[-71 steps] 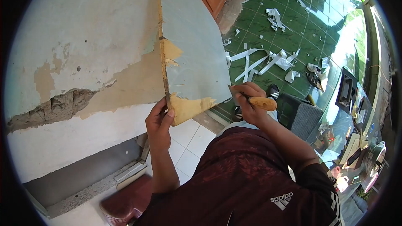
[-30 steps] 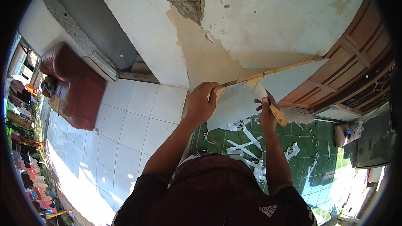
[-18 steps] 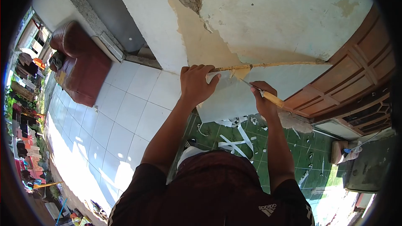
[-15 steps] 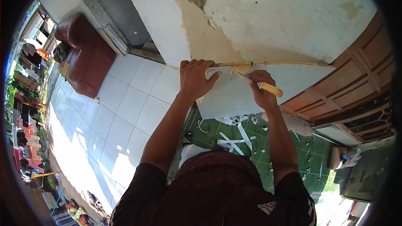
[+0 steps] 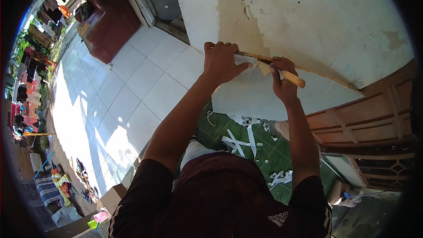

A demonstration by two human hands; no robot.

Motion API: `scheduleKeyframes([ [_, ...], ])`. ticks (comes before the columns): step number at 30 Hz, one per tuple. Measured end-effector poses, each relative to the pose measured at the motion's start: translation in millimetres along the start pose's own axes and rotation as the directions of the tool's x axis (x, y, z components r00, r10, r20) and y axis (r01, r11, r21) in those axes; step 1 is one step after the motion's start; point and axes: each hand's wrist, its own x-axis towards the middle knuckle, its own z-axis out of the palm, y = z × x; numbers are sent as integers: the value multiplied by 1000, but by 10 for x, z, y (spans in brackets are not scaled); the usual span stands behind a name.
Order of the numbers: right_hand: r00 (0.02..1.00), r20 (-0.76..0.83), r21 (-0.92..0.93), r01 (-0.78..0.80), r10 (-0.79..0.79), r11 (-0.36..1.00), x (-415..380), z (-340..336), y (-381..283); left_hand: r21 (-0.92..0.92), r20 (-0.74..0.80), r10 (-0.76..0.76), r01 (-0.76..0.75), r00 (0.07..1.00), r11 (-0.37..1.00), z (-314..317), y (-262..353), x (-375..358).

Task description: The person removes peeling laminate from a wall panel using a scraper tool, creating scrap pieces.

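A pale grey panel [image 5: 251, 94] with a rough tan upper edge stands in front of me, close to the wall. My left hand [image 5: 221, 61] is closed over the panel's upper left corner, thumb on its face. In my right hand [image 5: 284, 79] is a tool with a light wooden handle [image 5: 294, 79]; its blade lies at the panel's edge, and the fingers partly hide it. Beside the blade, a torn yellowish flap [image 5: 265, 68] hangs from the panel's face.
Behind the panel rises a wall [image 5: 326, 26] with peeling paint. White strips [image 5: 251, 141] and scraps lie on green floor tiles [image 5: 211, 128]. A worn red sofa [image 5: 115, 22] stands on white tiles at the left; a panelled wooden door [image 5: 365, 114] is at the right.
The view has shifted, and the panel's edge now slopes down more to the right. The blade has moved from the panel's face to its edge. Both hands keep their holds.
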Motion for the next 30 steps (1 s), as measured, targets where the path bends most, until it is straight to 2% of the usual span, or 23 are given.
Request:
scheduleKeyframes([
  [2,999,-8,-29,36,-36,999,4,23,31,78,-44,-16,19,999,997,68,108,-10],
  [5,1000,3,-37,-7,7,999,-18,38,59,6,-207,-15,16,978,1000,251,81,-5],
  [10,989,-21,21,-147,148,989,-28,89,9,8,-227,-35,38,973,999,281,86,30],
  [14,985,-24,51,-170,171,984,16,92,-31,19,-238,-37,43,971,999,330,56,39],
  [16,979,-36,87,-198,202,976,-2,125,-18,43,-303,-5,19,953,999,359,56,43],
  [17,984,10,46,-176,176,983,-14,109,-2,56,-334,11,8,942,998,377,53,42],
  [20,985,-4,10,-170,170,985,-13,128,-14,45,-331,6,9,944,999,391,47,51],
  [21,987,13,-25,-160,161,987,1,115,-20,40,-379,31,-17,925,999,411,35,62],
  [27,985,23,-58,-170,171,984,24,104,-43,40,-397,42,-29,917,999,456,19,61],
  [30,982,-17,-51,-188,188,981,46,131,-43,35,-255,-41,52,966,998,403,42,57],
])
